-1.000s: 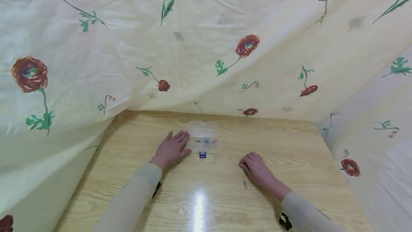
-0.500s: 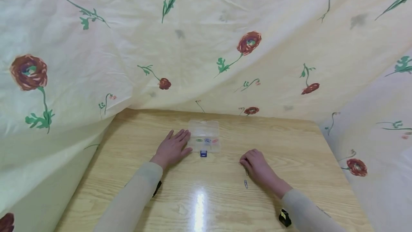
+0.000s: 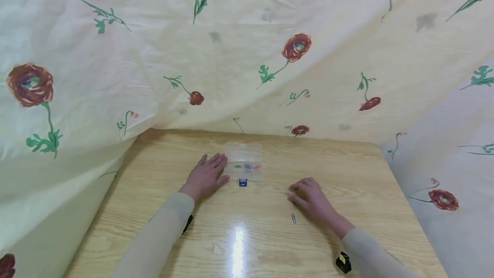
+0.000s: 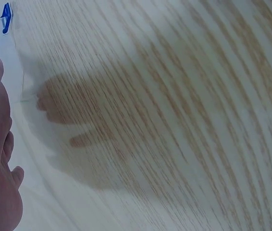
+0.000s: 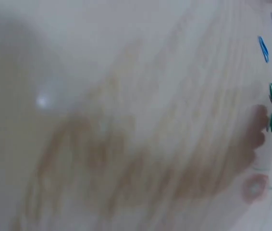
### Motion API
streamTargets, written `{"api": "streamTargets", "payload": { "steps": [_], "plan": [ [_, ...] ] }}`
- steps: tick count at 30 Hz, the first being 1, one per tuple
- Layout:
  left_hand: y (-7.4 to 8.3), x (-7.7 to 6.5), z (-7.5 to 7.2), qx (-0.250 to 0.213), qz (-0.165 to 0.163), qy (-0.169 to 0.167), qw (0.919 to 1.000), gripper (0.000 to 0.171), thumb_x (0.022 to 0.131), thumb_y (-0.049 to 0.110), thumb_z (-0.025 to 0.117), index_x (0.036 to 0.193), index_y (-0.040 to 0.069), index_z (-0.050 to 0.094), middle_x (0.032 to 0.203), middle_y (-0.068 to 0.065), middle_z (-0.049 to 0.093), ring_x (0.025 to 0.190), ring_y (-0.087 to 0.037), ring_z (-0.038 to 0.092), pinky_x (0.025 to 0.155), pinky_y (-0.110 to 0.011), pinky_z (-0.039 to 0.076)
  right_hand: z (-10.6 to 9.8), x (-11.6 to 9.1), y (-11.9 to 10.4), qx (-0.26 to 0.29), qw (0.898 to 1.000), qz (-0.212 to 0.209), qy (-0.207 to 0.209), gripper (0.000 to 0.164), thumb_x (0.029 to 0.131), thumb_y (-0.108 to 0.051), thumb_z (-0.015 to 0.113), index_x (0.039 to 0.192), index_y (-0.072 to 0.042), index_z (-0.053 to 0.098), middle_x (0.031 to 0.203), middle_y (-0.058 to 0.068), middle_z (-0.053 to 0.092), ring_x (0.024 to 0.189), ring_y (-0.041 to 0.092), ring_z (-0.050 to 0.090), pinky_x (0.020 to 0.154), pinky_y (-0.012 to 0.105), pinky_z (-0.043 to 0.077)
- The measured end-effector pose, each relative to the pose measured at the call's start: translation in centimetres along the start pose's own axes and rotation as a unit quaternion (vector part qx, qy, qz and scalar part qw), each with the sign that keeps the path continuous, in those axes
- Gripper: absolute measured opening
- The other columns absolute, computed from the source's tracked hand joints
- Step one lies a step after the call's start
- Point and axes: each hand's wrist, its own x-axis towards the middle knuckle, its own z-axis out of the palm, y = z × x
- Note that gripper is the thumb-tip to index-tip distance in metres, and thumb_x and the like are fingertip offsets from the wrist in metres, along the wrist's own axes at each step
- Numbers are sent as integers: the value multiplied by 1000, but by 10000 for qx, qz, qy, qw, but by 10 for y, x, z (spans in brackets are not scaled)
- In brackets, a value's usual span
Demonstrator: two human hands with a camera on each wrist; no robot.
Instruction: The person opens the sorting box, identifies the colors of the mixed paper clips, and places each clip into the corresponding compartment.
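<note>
My left hand (image 3: 204, 177) rests on the table with fingers spread, fingertips at the left edge of a clear plastic box (image 3: 231, 175). The box lies with its lid raised and its blue latch (image 3: 242, 182) toward me. Inside are green (image 3: 237, 166), blue (image 3: 248, 167) and pink (image 3: 257, 167) paper clips in separate compartments. My right hand (image 3: 311, 196) is low over the table right of the box, thumb and index finger parted. A pink paper clip (image 3: 287, 194) shows at their tips. Close under the hand is a dark green clip (image 3: 295, 204), and a blue clip (image 3: 293, 218) lies nearer me.
The wooden table (image 3: 208, 235) has a bright light reflection near its front. Flower-printed cloth (image 3: 231, 55) hangs behind it and along both sides. A black strap piece (image 3: 343, 262) sits at the right wrist. In the right wrist view, several clips and fingertips crowd the right edge.
The right thumb and index finger have moved apart from a closed pinch, and the pink clip has come into sight at their tips. The left hand stays on the table by the box.
</note>
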Motion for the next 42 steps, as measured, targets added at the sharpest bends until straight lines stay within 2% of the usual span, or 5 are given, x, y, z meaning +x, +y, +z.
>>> {"api": "streamTargets", "payload": {
  "steps": [9, 16, 27, 33, 42],
  "plan": [
    [1, -3, -4, -72, 55, -4, 10000, 74, 113, 57, 40, 170, 11, 29, 176, -5, 26, 164, -25, 22, 134, -53, 10, 9, -2, -9, -148, 9997, 28, 190, 12, 91, -12, 86, 101, -14, 80, 101, -5, 69, 99, 15, 58, 85, 41, 51],
    [-1, -5, -1, 27, 88, -88, 9999, 76, 113, 59, 36, 171, 12, 25, 177, -4, 22, 164, -24, 19, 135, -52, 8, 11, -1, -16, -298, 9995, 135, 21, 11, 92, -8, 84, 95, -14, 75, 95, -6, 67, 93, 15, 56, 85, 42, 50],
    [-1, -8, 2, 28, 123, -86, 9999, 77, 113, 61, 34, 171, 12, 24, 177, -4, 22, 164, -24, 19, 135, -53, 9, 10, -2, -17, -789, 9929, -838, 297, 18, 90, -5, 84, 95, -13, 69, 92, -4, 65, 92, 18, 57, 79, 35, 36],
    [-5, -3, 1, 67, 107, -112, 9999, 77, 113, 62, 34, 171, 13, 24, 177, -3, 22, 165, -23, 19, 135, -52, 9, 9, 24, -21, -627, 9944, -781, 341, 14, 94, -7, 81, 98, -11, 68, 94, -2, 65, 93, 20, 57, 80, 35, 35],
    [-10, 2, 0, 26, 133, -76, 9999, 76, 113, 61, 33, 171, 13, 24, 177, -3, 22, 164, -23, 19, 135, -52, 9, 21, 80, -31, -53, 9934, -838, 776, 13, 92, -4, 82, 97, -6, 71, 92, 5, 71, 93, 28, 63, 87, 53, 49]
  ]
}}
